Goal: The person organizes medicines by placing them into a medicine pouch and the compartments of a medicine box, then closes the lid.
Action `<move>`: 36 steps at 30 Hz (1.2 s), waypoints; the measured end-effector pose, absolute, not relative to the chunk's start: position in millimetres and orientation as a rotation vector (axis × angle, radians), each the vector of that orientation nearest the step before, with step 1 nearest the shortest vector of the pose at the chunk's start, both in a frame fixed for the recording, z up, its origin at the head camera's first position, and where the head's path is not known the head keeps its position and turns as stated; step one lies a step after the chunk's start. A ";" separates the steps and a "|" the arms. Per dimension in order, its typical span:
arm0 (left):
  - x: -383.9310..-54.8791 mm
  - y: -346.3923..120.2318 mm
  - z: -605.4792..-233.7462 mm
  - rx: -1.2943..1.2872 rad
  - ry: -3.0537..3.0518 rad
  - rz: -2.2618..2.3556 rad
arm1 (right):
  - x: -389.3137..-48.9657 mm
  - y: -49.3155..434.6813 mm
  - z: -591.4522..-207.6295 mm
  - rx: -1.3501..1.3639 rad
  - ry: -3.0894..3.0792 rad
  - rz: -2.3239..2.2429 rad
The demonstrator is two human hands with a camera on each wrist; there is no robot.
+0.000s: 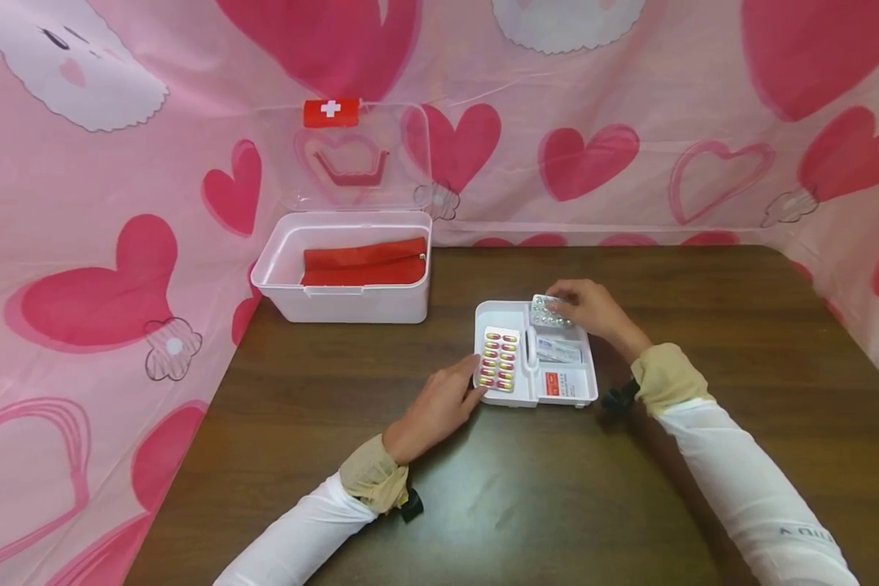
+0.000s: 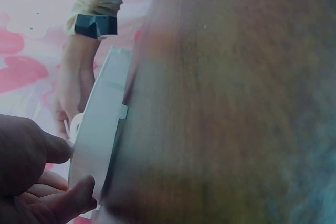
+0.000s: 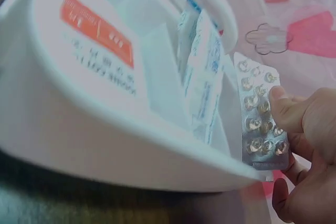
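A white compartment tray lies on the wooden table, its handle running between compartments. My left hand holds the tray's near left corner; in the left wrist view its fingertips lie against the tray wall. My right hand pinches a silver blister pack of clear round pills over the far right compartment. A blister pack of red-and-yellow capsules leans in the left compartment. White-and-blue packets fill the middle right compartment, and a white packet with an orange-red label sits in the near right one.
At the back left of the table stands a white box with a red zip pouch inside. Its clear lid, bearing a red handle and white-cross latch, stands raised. A pink heart-patterned cloth hangs behind.
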State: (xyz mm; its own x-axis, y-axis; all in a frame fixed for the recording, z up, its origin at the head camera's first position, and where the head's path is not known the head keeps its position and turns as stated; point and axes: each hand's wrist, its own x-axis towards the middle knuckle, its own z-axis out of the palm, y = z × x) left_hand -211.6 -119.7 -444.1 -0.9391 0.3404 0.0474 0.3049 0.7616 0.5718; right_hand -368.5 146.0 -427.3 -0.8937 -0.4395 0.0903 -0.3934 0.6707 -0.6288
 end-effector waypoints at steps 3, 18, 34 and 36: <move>-212.0 -118.6 -443.5 0.525 2.895 0.915 | -369.3 147.9 -428.2 -0.679 2.796 -1.025; -211.3 -117.1 -445.4 0.535 2.900 0.921 | -359.5 148.5 -435.0 -0.922 2.924 -0.993; -211.5 -118.2 -446.9 0.557 2.929 0.933 | -349.3 145.9 -433.0 -0.879 2.929 -0.895; -211.8 -119.0 -446.7 0.559 2.930 0.936 | -346.1 146.9 -429.9 -0.833 2.942 -0.917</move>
